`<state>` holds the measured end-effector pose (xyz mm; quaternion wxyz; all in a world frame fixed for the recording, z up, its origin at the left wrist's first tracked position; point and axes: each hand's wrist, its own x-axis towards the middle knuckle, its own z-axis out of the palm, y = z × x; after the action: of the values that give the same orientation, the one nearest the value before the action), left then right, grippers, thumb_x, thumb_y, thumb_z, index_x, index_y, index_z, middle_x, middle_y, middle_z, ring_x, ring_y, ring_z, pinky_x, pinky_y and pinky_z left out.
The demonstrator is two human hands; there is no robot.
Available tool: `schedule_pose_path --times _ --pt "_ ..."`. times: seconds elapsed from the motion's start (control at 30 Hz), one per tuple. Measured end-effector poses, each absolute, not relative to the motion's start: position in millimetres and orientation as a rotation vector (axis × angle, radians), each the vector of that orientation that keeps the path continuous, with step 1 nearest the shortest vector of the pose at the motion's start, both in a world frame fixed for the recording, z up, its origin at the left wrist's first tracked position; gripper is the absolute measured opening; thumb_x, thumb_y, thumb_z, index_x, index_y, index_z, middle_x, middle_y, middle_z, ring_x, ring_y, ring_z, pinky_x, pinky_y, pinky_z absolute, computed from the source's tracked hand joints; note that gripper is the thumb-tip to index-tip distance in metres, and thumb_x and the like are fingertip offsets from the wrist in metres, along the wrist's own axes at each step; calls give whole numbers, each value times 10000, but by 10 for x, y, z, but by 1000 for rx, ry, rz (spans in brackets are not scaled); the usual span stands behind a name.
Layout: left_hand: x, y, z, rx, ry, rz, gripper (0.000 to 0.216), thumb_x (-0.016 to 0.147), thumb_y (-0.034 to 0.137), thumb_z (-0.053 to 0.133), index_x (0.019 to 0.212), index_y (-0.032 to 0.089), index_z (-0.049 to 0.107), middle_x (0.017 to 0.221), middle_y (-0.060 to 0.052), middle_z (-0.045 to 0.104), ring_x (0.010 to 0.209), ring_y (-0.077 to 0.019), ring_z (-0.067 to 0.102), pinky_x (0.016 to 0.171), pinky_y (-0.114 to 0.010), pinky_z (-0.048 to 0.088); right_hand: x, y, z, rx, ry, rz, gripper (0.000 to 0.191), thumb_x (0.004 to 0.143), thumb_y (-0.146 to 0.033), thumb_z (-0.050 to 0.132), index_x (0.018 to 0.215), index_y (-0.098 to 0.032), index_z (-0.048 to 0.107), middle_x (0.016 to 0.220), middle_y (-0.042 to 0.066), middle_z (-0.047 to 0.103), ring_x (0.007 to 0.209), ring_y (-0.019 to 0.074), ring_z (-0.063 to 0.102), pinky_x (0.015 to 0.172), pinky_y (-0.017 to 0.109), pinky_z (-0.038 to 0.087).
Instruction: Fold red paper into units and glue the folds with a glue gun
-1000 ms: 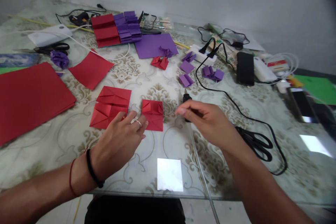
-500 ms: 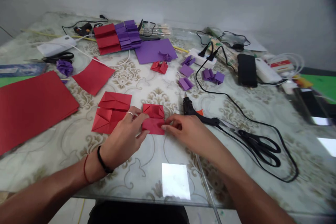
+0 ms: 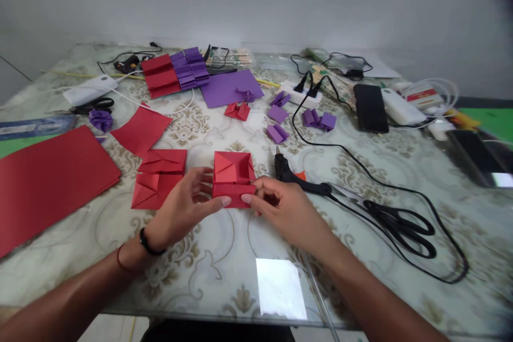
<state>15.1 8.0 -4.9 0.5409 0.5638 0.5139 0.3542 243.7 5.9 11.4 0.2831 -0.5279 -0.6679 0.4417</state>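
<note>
A small folded red paper (image 3: 233,171) with creased flaps stands slightly raised in front of me. My left hand (image 3: 190,196) is at its left side, the thumb on the front flap and the fingers behind the edge. At the right side, my right hand (image 3: 276,197) pinches the lower corner between thumb and fingers. Left of it lie two more creased red paper pieces (image 3: 160,184), partly covered by my left hand. A black glue gun (image 3: 298,176) rests on the table just beyond my right hand, its nozzle pointing away.
Black-handled scissors (image 3: 401,224) lie to the right beside the looping cable. A large red paper stack (image 3: 52,181) is at the left. Several purple folded pieces (image 3: 277,132) sit farther back, near a white power strip (image 3: 300,94). A black phone (image 3: 371,108) lies at the right.
The small red paper is now lifted and tilted, with its flaps more open. My left hand has shifted left, its thumb now on the front flap. The view has tilted slightly.
</note>
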Motion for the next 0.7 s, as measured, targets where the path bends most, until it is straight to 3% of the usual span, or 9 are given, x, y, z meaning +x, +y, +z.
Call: schedule_pose_path --times 0.07,0.23,0.4,0.57,0.7 --pt "150 61 -1 1345 1154 700 316 892 424 759 1052 157 701 933 -43 721 818 -162 666 689 -254 533 2420 22 155 -1396 -1808 1180 210 955 -339 675 783 -227 625 606 -47 632 562 138 532 597 288 416" --pt "170 19 110 1323 1122 788 293 899 407 755 743 161 719 672 23 623 619 -108 518 586 -228 424 2400 -36 200 -1427 -1721 1203 259 926 -426 722 811 -224 607 690 -33 627 606 137 536 580 278 424" --pt "196 -5 149 1254 1055 830 263 880 374 768 735 170 688 679 19 599 641 -124 522 615 -246 445 2374 -54 161 -1280 -1637 1444 342 977 -471 639 760 -223 547 681 -40 508 620 134 472 561 266 394" --pt "180 -8 109 1260 1142 813 468 859 462 793 613 170 521 599 53 435 553 -80 353 531 -226 313 2318 -86 158 -1251 -1614 1498 379 955 -458 654 701 -219 508 665 -47 427 617 127 393 558 270 336" --pt "171 -28 115 1220 1171 802 463 847 460 806 610 163 541 605 46 443 565 -82 355 540 -236 299 2307 -94 170 -1252 -1640 1462 396 954 -435 643 671 -220 468 652 -55 376 616 121 343 555 269 301"
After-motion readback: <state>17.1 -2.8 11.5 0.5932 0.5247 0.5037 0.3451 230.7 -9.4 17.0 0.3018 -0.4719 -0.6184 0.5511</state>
